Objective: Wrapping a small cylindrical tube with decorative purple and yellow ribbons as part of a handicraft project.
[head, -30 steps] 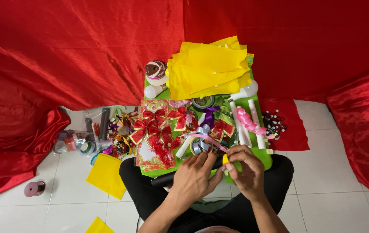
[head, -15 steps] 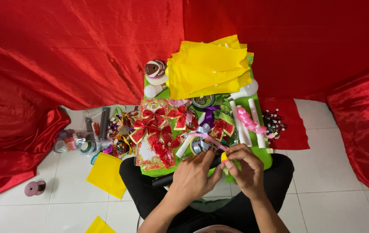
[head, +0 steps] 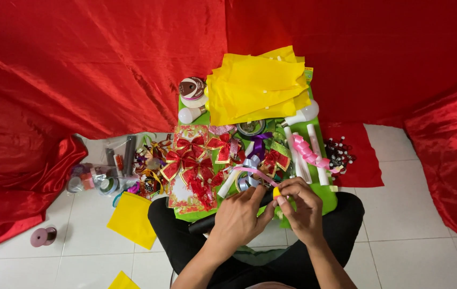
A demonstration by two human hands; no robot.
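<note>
Hands: left hand (head: 239, 217) and right hand (head: 304, 210) meet just in front of the near edge of the green tray-like counter (head: 327, 197) that rests across the person's lap.
Left fingers: curled in toward the right hand, tips close together at the small yellow rounded piece (head: 276, 192); whether they pinch it or only steady it cannot be told.
Right fingers: closed in a pinch around that yellow piece, thumb and forefinger drawn tight.
Ribbon: thin pale pink satin ribbon strip (head: 255, 171) arcs from the yellow piece back over the counter's near part, toward the red-and-gold ribbon bows (head: 193, 160) lying on the counter's left half.
Step in hand: by the look of it, fixing or winding the ribbon end at the yellow piece, a fine fingertip job.
Next move calls for: steady tension on the ribbon and a firm pinch, so the end does not slip.
Also on the counter: folded yellow felt sheets (head: 258, 85) at the far end; white plastic tubes (head: 299, 158) on the right side.
Beside the counter: yellow felt square (head: 132, 219) on the white floor tiles to the left.
</note>
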